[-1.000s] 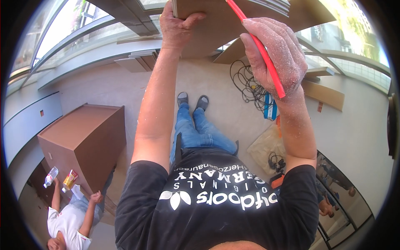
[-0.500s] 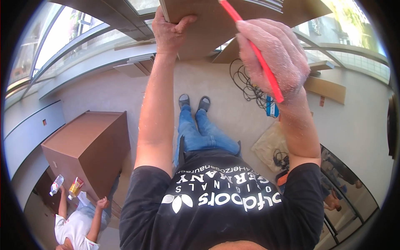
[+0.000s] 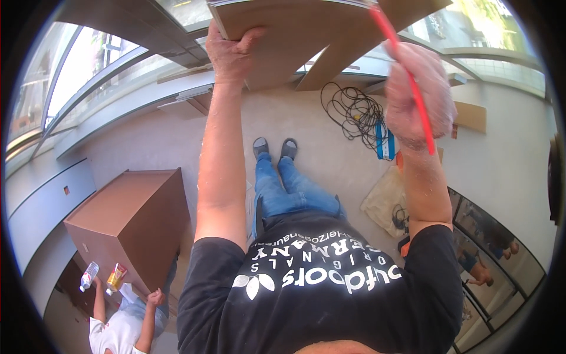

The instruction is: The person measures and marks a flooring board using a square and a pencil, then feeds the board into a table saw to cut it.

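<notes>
Near the top edge, my left hand (image 3: 230, 56) is closed on the left edge of a flat brown panel (image 3: 295, 35), its thumb lying along the face. Pale sheet edges show along the panel's upper side. My right hand (image 3: 430, 88), dusty and slightly blurred, is raised to the right of the panel. It grips a long red pencil (image 3: 386, 28) that slants across the fingers, one end pointing up to the panel's far right edge and the other down past the wrist. Whether the pencil's upper tip touches the panel is hard to tell.
A brown cabinet (image 3: 127, 200) stands on the left, with a clear bottle (image 3: 89, 276) and a yellow bottle (image 3: 115, 278) beside another person (image 3: 127, 330). Tangled black cable (image 3: 354, 115), a blue object (image 3: 385, 143) and a pale bag (image 3: 383, 200) lie right of my feet.
My right hand has moved right and slightly down with the red pencil. The panel and my left hand have shifted slightly left.
</notes>
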A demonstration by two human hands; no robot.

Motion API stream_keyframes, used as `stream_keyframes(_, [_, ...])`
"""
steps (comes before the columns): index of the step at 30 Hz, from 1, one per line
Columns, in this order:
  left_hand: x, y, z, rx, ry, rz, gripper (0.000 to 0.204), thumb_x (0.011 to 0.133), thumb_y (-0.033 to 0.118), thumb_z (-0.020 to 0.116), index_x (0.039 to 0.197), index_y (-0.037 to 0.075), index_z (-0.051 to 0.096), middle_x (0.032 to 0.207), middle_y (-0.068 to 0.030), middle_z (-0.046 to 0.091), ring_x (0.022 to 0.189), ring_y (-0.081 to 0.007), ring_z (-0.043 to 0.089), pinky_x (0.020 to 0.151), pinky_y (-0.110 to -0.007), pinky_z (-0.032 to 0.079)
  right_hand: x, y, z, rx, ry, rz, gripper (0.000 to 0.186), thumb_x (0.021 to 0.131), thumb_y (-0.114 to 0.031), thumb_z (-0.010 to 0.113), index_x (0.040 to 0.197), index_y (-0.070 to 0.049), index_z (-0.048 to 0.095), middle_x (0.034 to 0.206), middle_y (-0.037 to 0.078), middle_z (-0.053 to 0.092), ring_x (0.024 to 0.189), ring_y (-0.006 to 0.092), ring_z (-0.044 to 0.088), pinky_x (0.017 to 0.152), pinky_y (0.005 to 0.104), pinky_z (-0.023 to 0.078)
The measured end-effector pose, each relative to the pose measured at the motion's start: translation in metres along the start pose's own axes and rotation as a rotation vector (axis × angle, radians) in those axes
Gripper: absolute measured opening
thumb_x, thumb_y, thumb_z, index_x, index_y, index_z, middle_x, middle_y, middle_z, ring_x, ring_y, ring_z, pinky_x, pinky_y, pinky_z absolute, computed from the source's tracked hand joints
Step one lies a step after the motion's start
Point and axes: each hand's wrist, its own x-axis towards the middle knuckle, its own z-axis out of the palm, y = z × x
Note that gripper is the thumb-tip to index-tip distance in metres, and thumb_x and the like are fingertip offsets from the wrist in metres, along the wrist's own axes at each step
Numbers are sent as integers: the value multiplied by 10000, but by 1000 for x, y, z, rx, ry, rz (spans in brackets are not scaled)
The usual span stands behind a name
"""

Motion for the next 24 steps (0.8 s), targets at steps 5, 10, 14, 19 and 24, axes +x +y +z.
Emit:
stream_keyframes(5, [-1, 2, 6, -46, 14, -22, 568, 824, 540, 815, 1040, 29, 695, 973, -77, 744, 893, -225, 706, 829, -333, 549, -5, 25, 3, -66, -68, 90, 243, 944, 19, 666, 1185, 26, 636, 1108, 181, 729, 986, 297, 716, 871, 370, 577])
stream_keyframes(10, [-3, -4, -5, -145, -59, 1, 583, 845, 547, 807, 1051, 18, 676, 1022, -63, 717, 962, -185, 664, 872, -331, 525, -28, 63, 25, 146, -47, -8, 293, 1040, -190, 622, 1277, -19, 595, 1235, 89, 648, 1078, 197, 600, 974, 322, 475])
stream_keyframes(14, [-3, -2, -10, -138, -113, 6, 599, 862, 548, 794, 1090, 10, 662, 1032, -67, 712, 961, -186, 660, 867, -326, 520, -27, 58, 18, 91, -44, -59, 284, 971, 55, 617, 1243, -11, 568, 1237, 206, 692, 1048, 279, 706, 860, 354, 583])
stream_keyframes(19, [-4, 0, -13, -149, -182, -16, 691, 836, 600, 799, 1117, -14, 650, 1046, -68, 704, 963, -190, 644, 873, -328, 511, -18, 61, 18, 140, 19, -46, 324, 853, 84, 700, 1140, -38, 611, 1103, 140, 722, 938, 295, 714, 810, 379, 589])
stream_keyframes(24, [-2, 2, -15, -199, -173, -8, 703, 834, 607, 798, 1123, -14, 644, 1058, -69, 700, 967, -189, 637, 871, -329, 508, 3, 52, 14, -58, -54, -77, 242, 940, 61, 645, 1166, -14, 600, 1071, 173, 720, 920, 310, 719, 800, 349, 588])
